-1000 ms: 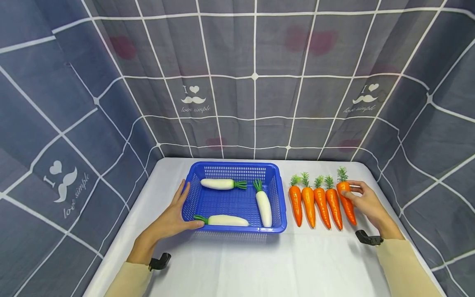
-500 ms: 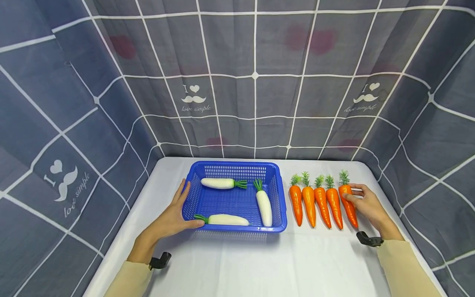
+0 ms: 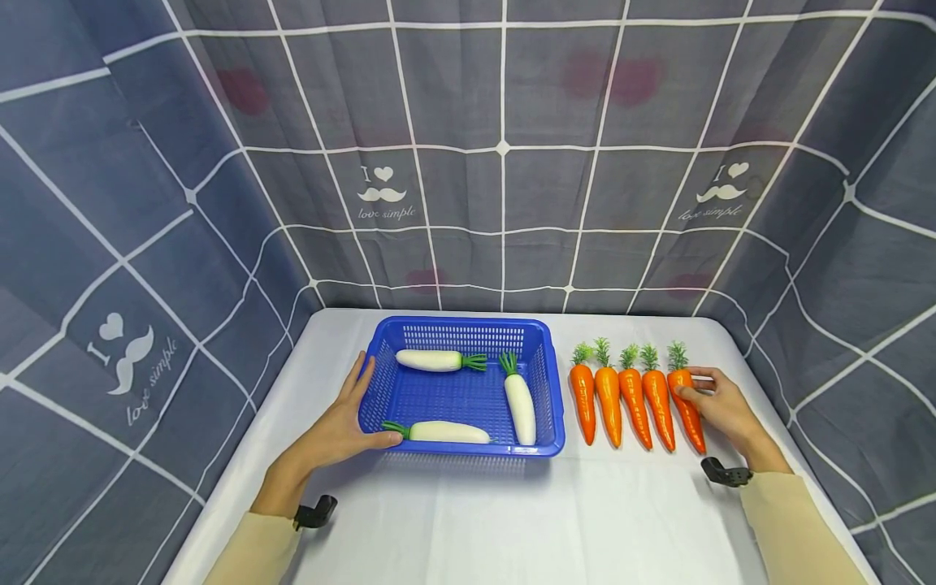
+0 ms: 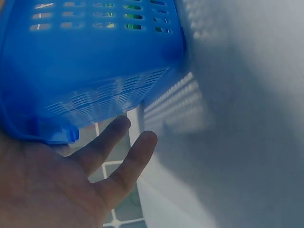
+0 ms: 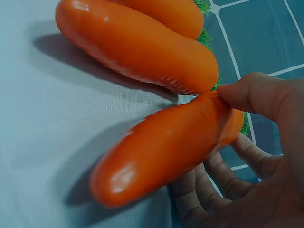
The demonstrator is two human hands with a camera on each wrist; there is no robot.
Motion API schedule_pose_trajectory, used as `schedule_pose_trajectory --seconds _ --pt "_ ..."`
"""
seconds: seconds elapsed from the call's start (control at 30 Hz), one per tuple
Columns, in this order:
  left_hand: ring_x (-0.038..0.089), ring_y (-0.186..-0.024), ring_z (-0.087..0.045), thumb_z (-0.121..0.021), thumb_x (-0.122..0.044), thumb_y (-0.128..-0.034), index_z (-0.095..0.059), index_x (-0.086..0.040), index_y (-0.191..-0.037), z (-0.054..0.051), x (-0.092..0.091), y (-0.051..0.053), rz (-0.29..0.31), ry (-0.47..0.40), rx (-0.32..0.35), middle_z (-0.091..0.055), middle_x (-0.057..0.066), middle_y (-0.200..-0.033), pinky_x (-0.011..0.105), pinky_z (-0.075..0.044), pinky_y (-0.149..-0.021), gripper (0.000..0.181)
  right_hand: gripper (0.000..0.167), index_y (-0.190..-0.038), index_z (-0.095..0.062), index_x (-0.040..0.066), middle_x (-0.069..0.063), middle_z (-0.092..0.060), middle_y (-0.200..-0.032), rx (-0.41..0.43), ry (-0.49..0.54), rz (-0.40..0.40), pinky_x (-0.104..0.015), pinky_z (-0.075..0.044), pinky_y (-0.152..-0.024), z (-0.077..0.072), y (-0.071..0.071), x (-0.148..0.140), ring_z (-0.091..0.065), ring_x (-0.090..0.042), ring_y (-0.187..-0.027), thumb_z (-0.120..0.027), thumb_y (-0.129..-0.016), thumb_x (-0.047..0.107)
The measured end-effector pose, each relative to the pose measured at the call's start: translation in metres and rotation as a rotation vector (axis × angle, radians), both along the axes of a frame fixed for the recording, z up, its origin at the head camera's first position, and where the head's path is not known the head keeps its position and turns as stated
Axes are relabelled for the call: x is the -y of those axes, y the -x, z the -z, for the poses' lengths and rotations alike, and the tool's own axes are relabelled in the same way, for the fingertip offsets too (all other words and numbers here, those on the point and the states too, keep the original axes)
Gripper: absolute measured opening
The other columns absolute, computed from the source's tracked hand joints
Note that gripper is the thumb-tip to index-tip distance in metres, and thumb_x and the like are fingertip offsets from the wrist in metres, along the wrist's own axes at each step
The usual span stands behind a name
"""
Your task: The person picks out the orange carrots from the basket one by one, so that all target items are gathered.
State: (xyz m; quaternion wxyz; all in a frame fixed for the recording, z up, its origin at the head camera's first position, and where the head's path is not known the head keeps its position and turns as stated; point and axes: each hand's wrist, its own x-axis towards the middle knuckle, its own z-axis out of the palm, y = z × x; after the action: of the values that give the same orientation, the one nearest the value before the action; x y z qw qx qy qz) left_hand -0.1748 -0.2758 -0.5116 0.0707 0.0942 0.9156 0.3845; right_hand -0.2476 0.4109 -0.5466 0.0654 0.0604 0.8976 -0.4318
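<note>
A blue perforated basket (image 3: 453,451) stands on the table, with three white radishes inside: one radish (image 3: 430,361) along the back, one radish (image 3: 448,433) along the front and one radish (image 3: 520,410) at the right. My left hand (image 3: 332,431) touches the basket's left end, thumb on the front rim and fingers spread. In the left wrist view its visible fingers (image 4: 124,171) stretch out straight beside the basket wall. My right hand (image 3: 724,406) pinches the rightmost carrot (image 3: 687,413) near its leafy top. That carrot (image 5: 161,152) lies at a slant between thumb and fingers.
Several more orange carrots (image 3: 608,406) lie side by side between the basket and the right hand, tops toward the back. A white cloth covers the table (image 3: 497,520). Grey checked curtains (image 3: 541,195) hang behind and on both sides.
The rightmost carrot and my right hand have shifted slightly toward the front, bringing the carrot about level with the row. My left hand and the basket stay put.
</note>
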Motion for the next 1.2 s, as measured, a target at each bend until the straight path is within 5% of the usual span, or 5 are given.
schedule_pose_trajectory --seconds 0.33,0.77,0.87,1.03,1.2 --pt "0.062 -0.181 -0.004 -0.099 -0.052 -0.0899 0.007 -0.023 -0.189 -0.0007 -0.0008 -0.0004 -0.002 0.000 0.004 0.020 0.006 -0.198 0.090 -0.028 -0.133 0.148 0.077 -0.171 -0.035 -0.014 -0.049 -0.050 -0.162 -0.004 -0.019 -0.013 -0.018 -0.057 -0.078 0.0033 0.0020 0.0001 -0.067 -0.052 -0.133 -0.065 -0.120 0.035" --pt "0.062 -0.181 -0.005 -0.099 -0.054 -0.0895 0.008 -0.025 -0.189 -0.0007 -0.0014 -0.0004 -0.012 0.007 0.010 0.021 0.004 -0.198 0.090 -0.028 -0.133 0.149 0.084 -0.173 -0.032 -0.014 -0.049 -0.044 -0.167 0.014 -0.025 -0.043 -0.010 -0.048 -0.082 0.0051 0.0033 -0.0004 -0.055 -0.065 -0.150 -0.069 -0.119 0.037" --pt "0.061 -0.181 -0.005 -0.099 -0.054 -0.0895 0.008 -0.025 -0.189 -0.0001 -0.0015 0.0001 -0.007 0.006 0.005 0.020 0.005 -0.198 0.089 -0.029 -0.133 0.149 0.085 -0.173 -0.032 -0.014 -0.048 -0.045 -0.168 0.017 -0.037 -0.040 -0.019 -0.056 -0.089 0.0047 0.0026 0.0001 -0.055 -0.065 -0.151 -0.070 -0.118 0.038" --pt "0.062 -0.181 -0.006 -0.099 -0.054 -0.0897 0.008 -0.026 -0.189 0.0004 -0.0011 0.0001 -0.004 0.005 0.002 0.019 0.007 -0.198 0.089 -0.029 -0.133 0.149 0.086 -0.172 -0.032 -0.016 -0.049 -0.045 -0.168 0.013 -0.055 -0.033 -0.050 -0.063 -0.109 0.0038 0.0014 0.0009 -0.054 -0.066 -0.152 -0.070 -0.118 0.040" --pt "0.062 -0.180 -0.005 -0.099 -0.053 -0.0897 0.008 -0.025 -0.189 -0.0004 -0.0005 -0.0006 -0.007 0.003 0.005 0.019 0.006 -0.198 0.090 -0.029 -0.133 0.149 0.088 -0.171 -0.033 -0.017 -0.049 -0.047 -0.167 0.006 -0.055 -0.028 -0.018 -0.057 -0.091 0.0043 0.0009 -0.0009 -0.057 -0.065 -0.151 -0.071 -0.117 0.041"
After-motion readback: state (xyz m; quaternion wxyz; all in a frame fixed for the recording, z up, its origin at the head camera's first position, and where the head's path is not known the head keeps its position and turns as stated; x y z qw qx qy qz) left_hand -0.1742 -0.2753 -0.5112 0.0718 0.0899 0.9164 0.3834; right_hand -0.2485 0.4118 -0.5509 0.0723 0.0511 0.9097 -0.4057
